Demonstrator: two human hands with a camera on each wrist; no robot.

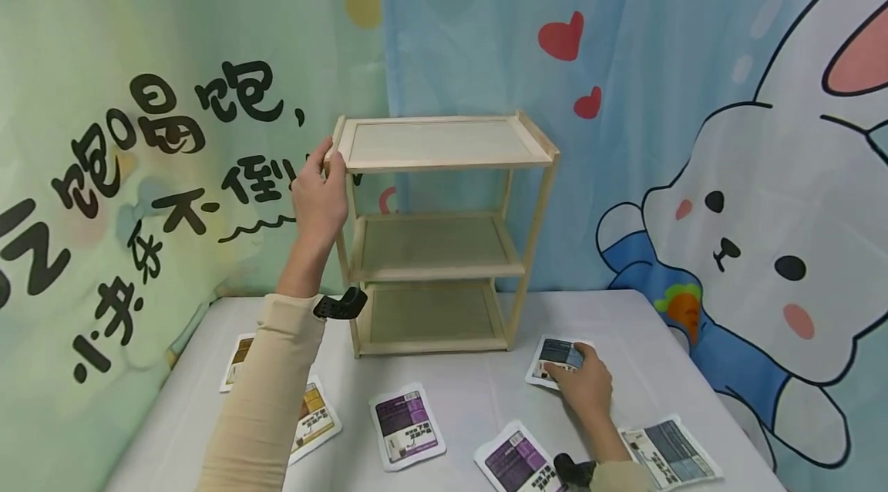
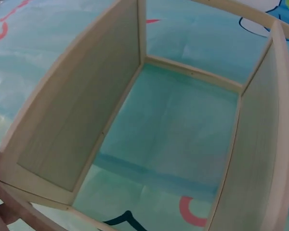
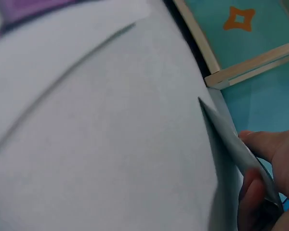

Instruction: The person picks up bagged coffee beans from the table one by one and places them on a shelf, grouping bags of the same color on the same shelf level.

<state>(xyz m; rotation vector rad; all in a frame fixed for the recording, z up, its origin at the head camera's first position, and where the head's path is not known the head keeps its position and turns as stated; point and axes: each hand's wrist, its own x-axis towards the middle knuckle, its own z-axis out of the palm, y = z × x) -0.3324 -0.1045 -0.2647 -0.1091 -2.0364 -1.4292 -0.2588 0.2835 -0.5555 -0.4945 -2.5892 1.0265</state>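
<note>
A three-tier pale wooden shelf rack [image 1: 444,143] stands upright at the back of the table. My left hand [image 1: 321,207] grips its top tier at the left front corner. In the left wrist view, part of that hand shows at the left edge, beside the rack's frame [image 2: 58,86]. Right of the rack, my right hand [image 1: 588,385] pinches a flat white packet [image 1: 559,353] with a blue-grey label. The right wrist view shows this packet [image 3: 231,139] nearly edge-on between thumb and fingers, tilted just off the white tabletop.
On the white-covered table [image 1: 430,369] lie a purple-labelled packet [image 1: 408,426], another purple one [image 1: 520,457] and a blue-grey one [image 1: 671,452]. Yellow [image 1: 315,416] and brown-labelled [image 1: 238,361] packets are partly behind my left sleeve. A printed curtain [image 1: 458,29] hangs behind the rack.
</note>
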